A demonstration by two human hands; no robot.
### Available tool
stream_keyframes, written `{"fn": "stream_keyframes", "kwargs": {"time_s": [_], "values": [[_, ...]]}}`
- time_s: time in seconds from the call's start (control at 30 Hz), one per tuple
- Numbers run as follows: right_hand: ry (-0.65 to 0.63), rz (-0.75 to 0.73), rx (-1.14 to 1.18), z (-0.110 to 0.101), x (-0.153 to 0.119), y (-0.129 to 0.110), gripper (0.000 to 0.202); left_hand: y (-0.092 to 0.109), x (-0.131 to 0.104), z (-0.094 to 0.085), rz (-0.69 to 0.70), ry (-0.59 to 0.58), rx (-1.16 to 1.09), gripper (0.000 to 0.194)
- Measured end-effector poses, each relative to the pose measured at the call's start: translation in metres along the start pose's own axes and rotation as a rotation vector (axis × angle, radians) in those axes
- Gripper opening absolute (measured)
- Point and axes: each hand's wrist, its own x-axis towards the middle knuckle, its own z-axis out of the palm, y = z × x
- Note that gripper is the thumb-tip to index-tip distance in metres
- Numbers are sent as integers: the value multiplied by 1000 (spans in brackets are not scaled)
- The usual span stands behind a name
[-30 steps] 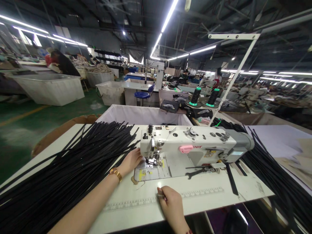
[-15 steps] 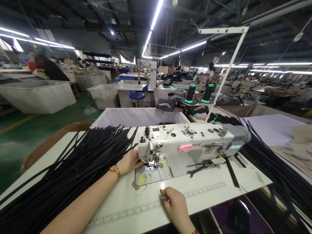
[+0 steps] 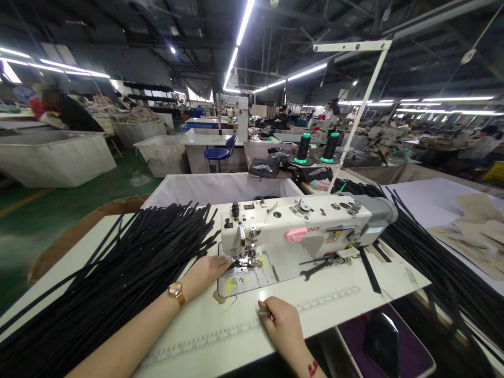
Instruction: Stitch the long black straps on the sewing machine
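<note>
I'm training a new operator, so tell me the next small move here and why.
I'd suggest easing the left hand slightly leftward, away from the presser foot. Its fingertips sit close beside that metal foot, at the stitching end of the sewing machine, where stray fingers could be caught. The right hand is clear, curled over the ruler, so only the left seems to need moving.

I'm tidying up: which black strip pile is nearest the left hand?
The left pile, close beside the left hand; the right pile lies over past the sewing machine.
</note>
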Motion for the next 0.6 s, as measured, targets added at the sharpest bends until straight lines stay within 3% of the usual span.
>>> {"fn": "stream_keyframes", "kwargs": {"time_s": [0.1,0.4,0.5,0.6], "values": [[3,-2,6,1,-1,2,29,13,-5,5,25,-70,28,23],[1,3,47,1,-1,1,28,32,1,-2,-139,-174,65,19],[0,5,46,4,-1,3,28,52,6,-1,-217,-218,100,13],[-3,12,46,6,-1,5,29,77,15,3,-328,-241,138,29]]}}
